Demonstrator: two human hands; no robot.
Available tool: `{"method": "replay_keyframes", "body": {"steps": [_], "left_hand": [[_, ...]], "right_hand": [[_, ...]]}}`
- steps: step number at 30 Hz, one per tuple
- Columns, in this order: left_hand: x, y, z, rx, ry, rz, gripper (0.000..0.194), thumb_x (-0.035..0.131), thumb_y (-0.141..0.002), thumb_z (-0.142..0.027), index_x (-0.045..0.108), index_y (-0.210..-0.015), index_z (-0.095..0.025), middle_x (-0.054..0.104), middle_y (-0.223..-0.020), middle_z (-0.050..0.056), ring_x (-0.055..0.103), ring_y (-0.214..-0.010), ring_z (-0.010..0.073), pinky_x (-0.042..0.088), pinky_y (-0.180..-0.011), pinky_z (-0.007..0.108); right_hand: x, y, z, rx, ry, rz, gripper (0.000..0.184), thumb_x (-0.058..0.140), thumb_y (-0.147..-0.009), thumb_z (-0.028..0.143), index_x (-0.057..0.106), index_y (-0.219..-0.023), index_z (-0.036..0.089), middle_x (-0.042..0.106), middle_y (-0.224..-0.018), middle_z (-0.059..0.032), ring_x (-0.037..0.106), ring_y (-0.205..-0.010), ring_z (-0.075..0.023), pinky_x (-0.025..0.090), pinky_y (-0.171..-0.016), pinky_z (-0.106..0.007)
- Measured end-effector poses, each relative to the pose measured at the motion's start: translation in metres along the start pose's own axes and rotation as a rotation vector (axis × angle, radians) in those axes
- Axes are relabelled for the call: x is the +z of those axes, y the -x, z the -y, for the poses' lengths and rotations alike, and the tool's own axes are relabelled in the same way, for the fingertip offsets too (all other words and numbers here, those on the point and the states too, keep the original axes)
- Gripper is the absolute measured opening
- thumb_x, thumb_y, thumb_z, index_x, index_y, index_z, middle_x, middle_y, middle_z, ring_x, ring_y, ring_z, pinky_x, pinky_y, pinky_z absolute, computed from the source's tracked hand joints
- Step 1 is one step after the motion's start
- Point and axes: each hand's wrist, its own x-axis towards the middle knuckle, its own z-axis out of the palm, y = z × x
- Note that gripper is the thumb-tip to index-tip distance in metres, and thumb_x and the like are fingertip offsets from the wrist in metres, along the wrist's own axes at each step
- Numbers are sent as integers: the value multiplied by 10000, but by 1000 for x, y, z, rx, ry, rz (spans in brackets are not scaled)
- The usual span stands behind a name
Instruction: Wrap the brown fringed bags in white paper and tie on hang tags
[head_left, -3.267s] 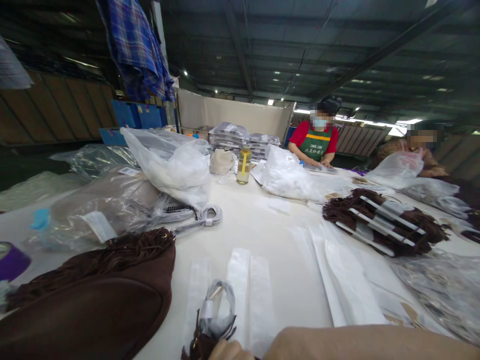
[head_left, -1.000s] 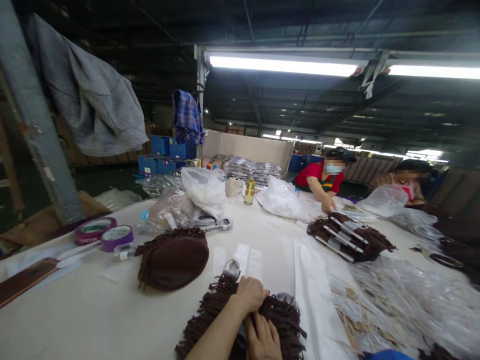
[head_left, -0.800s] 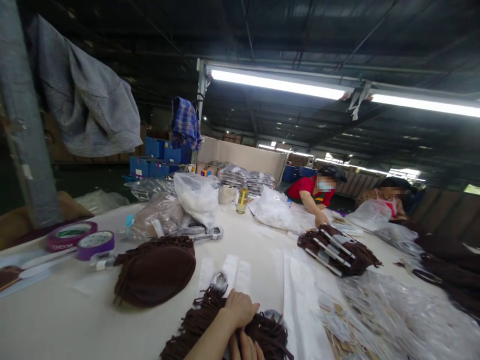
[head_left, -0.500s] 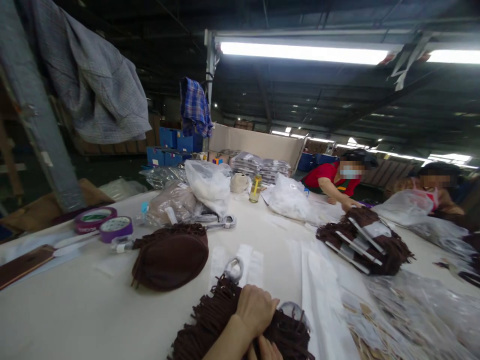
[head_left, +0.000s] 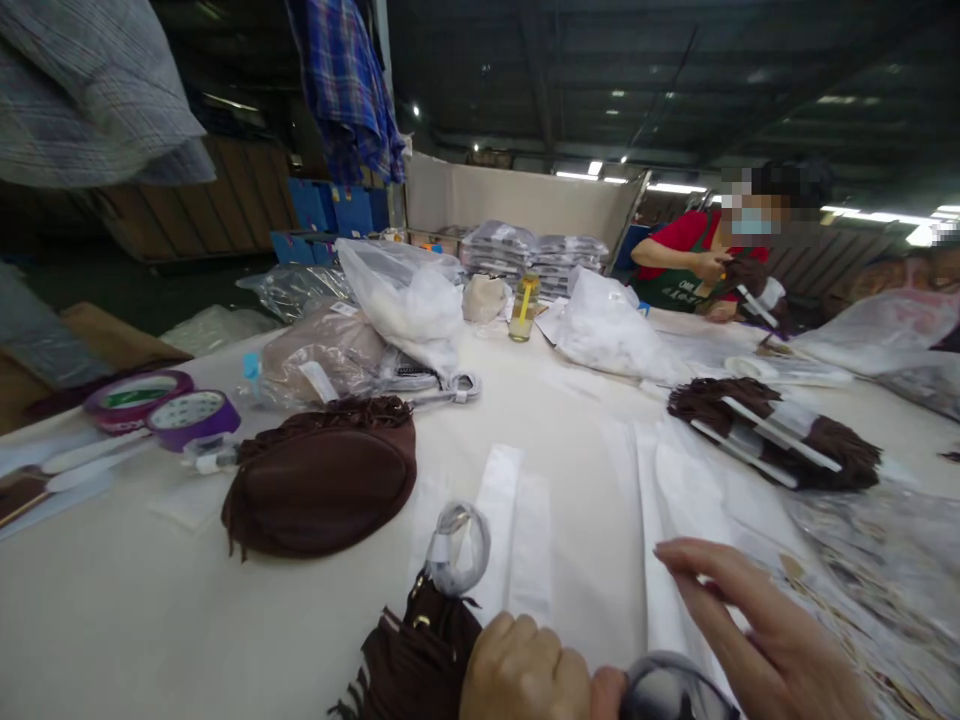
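Note:
A dark brown fringed bag lies at the near edge, partly cut off by the frame. My left hand is closed in a fist on it, hiding its middle. A wrapped grey loop sticks up at the bag's far end, and a second grey loop shows beside my left thumb. My right hand hovers over long white strips, fingers and thumb apart, with nothing visible in it. Another brown bag lies farther left. Two short white strips lie beyond my left hand.
Purple tape rolls sit at left. Plastic-wrapped goods, a bottle and a white plastic bag stand farther back. At right are a banded brown fringed bundle and clear plastic. A co-worker handles a brown item.
My right hand has come out from beneath the left and moved right, opening. The view has tilted down. The co-worker has lifted a brown item from the pile at right.

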Motion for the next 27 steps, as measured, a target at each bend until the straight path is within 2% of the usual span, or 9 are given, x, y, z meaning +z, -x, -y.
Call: {"method": "replay_keyframes", "body": {"steps": [2,4,6,8,11,14,17,22,27], "left_hand": [[-6,-9,8,-54,38,128,441,408,-903,-270,465,-473,-191,462,-421,0,462,-434,140,260,-503,300],[-14,-15,18,-81,29,257,451,437,-898,-311,493,-467,-190,497,-428,6,474,-443,143,259,-503,299],[-20,-18,29,-110,-17,346,481,433,-897,-381,523,-466,-187,524,-439,19,487,-460,150,243,-497,295],[-25,-21,37,-134,-68,411,503,411,-899,-429,560,-488,-181,542,-461,27,496,-485,148,229,-500,288],[-29,-24,41,-183,-128,456,531,378,-898,-477,605,-531,-168,575,-505,37,505,-517,143,213,-509,279],[-32,-28,41,-274,-164,483,536,363,-895,-494,642,-582,-160,616,-563,49,519,-543,144,201,-512,279],[-35,-32,42,-345,-185,535,534,353,-894,-495,668,-623,-160,641,-600,58,536,-567,152,210,-517,277],[-53,-56,46,-313,-216,506,531,343,-889,-487,683,-643,-162,650,-622,73,557,-593,173,243,-529,276],[-91,-121,54,-301,-272,358,560,297,-884,-515,681,-715,-144,631,-658,77,578,-676,203,313,-595,269]], "right_hand": [[1,-22,-5,119,-19,12,183,524,-770,348,660,-824,237,686,-805,-22,637,-741,-194,504,-665,-297],[4,-23,-1,195,-45,-79,194,548,-761,360,658,-850,228,681,-827,-31,624,-770,-197,483,-719,-327],[5,-7,10,253,-85,-199,219,549,-790,370,649,-921,226,670,-880,-40,613,-813,-195,460,-781,-360],[5,20,21,299,-146,-249,287,531,-820,394,613,-1031,219,642,-1002,-63,596,-900,-200,438,-842,-394],[8,71,35,444,-326,-155,463,528,-812,468,513,-1190,201,569,-1163,-112,538,-1048,-229,405,-900,-431],[19,117,49,671,-631,41,633,537,-786,524,385,-1302,191,595,-1126,-120,559,-1029,-241,418,-885,-438],[33,140,68,725,-973,187,672,625,-733,475,399,-1293,181,625,-1109,-91,569,-1026,-235,416,-910,-418],[37,124,110,607,-1223,248,435,751,-584,247,636,-992,147,692,-961,-47,612,-925,-226,454,-874,-386],[4,79,154,565,-1309,259,296,714,-556,170,672,-846,137,702,-808,-15,641,-722,-183,509,-733,-359]]}}
